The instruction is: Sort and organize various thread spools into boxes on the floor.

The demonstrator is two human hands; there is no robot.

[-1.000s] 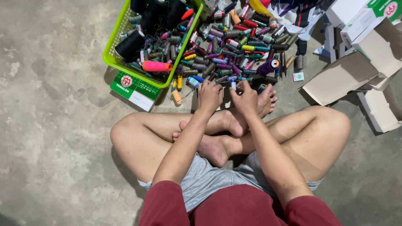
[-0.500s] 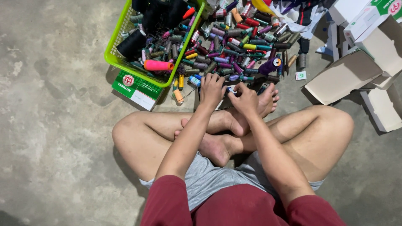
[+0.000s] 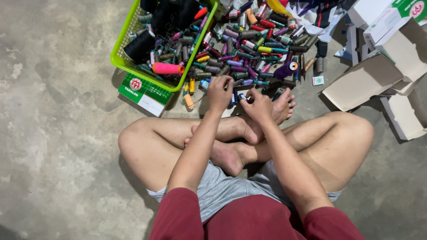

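The person sits cross-legged on a grey concrete floor, bare feet crossed in front, and both hands work at the near edge of a heap of thread spools. The left hand is curled, its fingers bent down over the spools at the heap's edge; what they close on, if anything, cannot be told from this view. The right hand sits just beside it, touching or nearly so, with its fingers pinched around a small blue-and-white spool that shows only in part between the two hands.

The heap spreads across the floor beyond the feet: small spools in purple, green, pink, yellow, red and brown, lying every way. A lime-green plastic basket stands at the heap's left, tilted toward it, holding large black cones and more small spools. A fat pink spool lies against the basket's near rim. A green-and-white carton lies flat on the floor just under the basket's near corner. A purple spool with a yellow end rests at the heap's right side. Opened cardboard boxes lie well to the right, near the right knee.
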